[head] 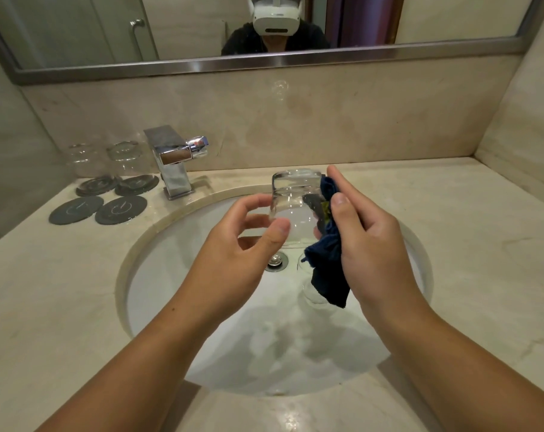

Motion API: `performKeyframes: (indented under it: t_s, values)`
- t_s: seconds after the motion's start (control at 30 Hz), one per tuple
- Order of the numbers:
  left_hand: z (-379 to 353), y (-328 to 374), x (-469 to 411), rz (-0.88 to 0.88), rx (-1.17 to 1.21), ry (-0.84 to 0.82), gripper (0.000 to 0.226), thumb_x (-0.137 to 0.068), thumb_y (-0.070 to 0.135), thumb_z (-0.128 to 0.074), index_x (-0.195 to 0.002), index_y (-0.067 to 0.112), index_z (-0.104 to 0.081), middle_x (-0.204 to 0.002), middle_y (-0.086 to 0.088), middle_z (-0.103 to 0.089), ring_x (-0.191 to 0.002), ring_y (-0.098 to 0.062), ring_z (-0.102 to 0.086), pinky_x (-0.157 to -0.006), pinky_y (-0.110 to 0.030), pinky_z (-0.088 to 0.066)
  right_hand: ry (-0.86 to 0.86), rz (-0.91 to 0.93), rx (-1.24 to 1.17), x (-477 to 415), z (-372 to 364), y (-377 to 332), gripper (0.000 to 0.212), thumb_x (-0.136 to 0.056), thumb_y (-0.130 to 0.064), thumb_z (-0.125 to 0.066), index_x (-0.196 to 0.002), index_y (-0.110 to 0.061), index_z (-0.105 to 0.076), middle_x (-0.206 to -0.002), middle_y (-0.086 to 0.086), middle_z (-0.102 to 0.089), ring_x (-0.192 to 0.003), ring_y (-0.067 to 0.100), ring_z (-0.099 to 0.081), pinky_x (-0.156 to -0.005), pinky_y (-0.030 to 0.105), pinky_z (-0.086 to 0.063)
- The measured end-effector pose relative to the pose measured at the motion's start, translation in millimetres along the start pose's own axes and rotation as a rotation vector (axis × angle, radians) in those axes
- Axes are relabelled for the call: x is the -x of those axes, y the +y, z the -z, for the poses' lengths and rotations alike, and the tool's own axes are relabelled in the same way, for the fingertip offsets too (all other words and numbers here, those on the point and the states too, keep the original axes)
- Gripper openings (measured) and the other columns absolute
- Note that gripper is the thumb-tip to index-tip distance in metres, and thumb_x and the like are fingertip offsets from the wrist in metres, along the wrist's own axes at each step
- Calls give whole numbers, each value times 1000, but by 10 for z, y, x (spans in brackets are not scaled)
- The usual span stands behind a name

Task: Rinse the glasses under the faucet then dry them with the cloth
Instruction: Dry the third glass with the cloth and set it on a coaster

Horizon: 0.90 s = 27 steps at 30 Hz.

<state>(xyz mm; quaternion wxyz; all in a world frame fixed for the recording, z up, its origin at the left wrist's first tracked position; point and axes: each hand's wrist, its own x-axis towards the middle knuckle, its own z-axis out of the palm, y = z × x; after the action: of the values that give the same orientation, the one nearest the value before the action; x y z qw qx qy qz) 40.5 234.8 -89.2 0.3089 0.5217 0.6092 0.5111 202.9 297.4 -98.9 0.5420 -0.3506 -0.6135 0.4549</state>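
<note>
A clear glass is held upside down above the white sink, base up. My left hand pinches its lower part between thumb and fingers. My right hand holds a dark blue cloth against the glass's right side, with the cloth hanging down over the basin. Another clear glass lies inside the sink, partly hidden behind the cloth. Two more glasses stand upside down on coasters at the back left. The chrome faucet shows no water running.
Two bare dark round coasters lie on the marble counter left of the sink. The drain plug sits mid-basin. A mirror runs along the back wall, and a side wall closes the right end.
</note>
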Motion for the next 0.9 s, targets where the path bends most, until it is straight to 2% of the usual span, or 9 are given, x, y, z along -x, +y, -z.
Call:
performKeyframes:
  t_s: [0.07,0.13,0.3,0.43,0.53,0.6,0.67,0.73,0.9]
  values:
    - [-29,33,21,-1,21,9,61,-77,58,-74,-133,40,-59,-121,14,-72,-97,1,-75,-66,-12,-54,-31,27,27,49,-7,-28,39,-113,-28,-48,-142,-52,-57,-84,-31,-75,-69,-5,-69,-65,15,-57]
    - [-45,56,32,-11,38,28,61,-77,49,-81,-132,35,-60,-119,13,-72,-93,3,-75,-63,-9,-53,-41,41,33,74,-19,-60,39,-113,-26,-47,-142,-51,-56,-99,-33,-73,-63,-10,-65,-60,18,-58]
    - [17,32,13,55,124,-35,60,-76,56,-89,-129,39,-67,-119,11,-79,-104,-11,-78,-85,-29,-60,15,-22,-44,8,-19,-27,36,-113,-30,-50,-142,-44,-64,-119,-24,-76,-111,7,-72,-106,48,-56]
    - [27,-18,-20,86,142,-85,66,-79,58,-86,-135,41,-56,-122,14,-79,-113,-10,-76,-101,-38,-56,22,-63,-76,-25,-7,-7,33,-112,-31,-52,-138,-45,-67,-120,-21,-77,-113,14,-73,-108,51,-54]
    - [3,-18,-25,70,115,-64,62,-71,63,-74,-127,45,-55,-121,18,-78,-108,0,-74,-88,-25,-54,34,-40,-55,-19,-7,-26,32,-111,-33,-53,-137,-45,-67,-126,-24,-74,-121,10,-70,-110,50,-52]
    - [6,-6,-21,65,82,-36,58,-74,67,-76,-127,48,-60,-121,16,-76,-103,1,-74,-78,-17,-53,32,-9,-23,-10,6,-19,33,-112,-32,-52,-138,-47,-66,-116,-23,-77,-106,15,-74,-101,49,-59]
    - [10,-6,-8,76,88,-34,58,-78,71,-80,-129,50,-63,-120,15,-75,-104,-3,-75,-80,-19,-54,5,25,1,17,12,-38,36,-113,-29,-50,-141,-49,-62,-111,-14,-76,-85,16,-75,-79,33,-65]
    - [-8,3,4,75,107,-29,60,-76,68,-81,-129,47,-64,-119,14,-75,-101,-4,-76,-77,-19,-54,-32,57,31,64,3,-80,39,-112,-24,-49,-142,-47,-59,-107,-12,-77,-70,-4,-71,-62,11,-56]
    - [-41,35,17,36,98,20,62,-69,57,-80,-127,41,-66,-119,11,-75,-92,1,-75,-67,-10,-53,-77,66,48,82,-8,-96,40,-112,-21,-48,-146,-39,-59,-105,-13,-74,-77,-16,-68,-65,4,-49]
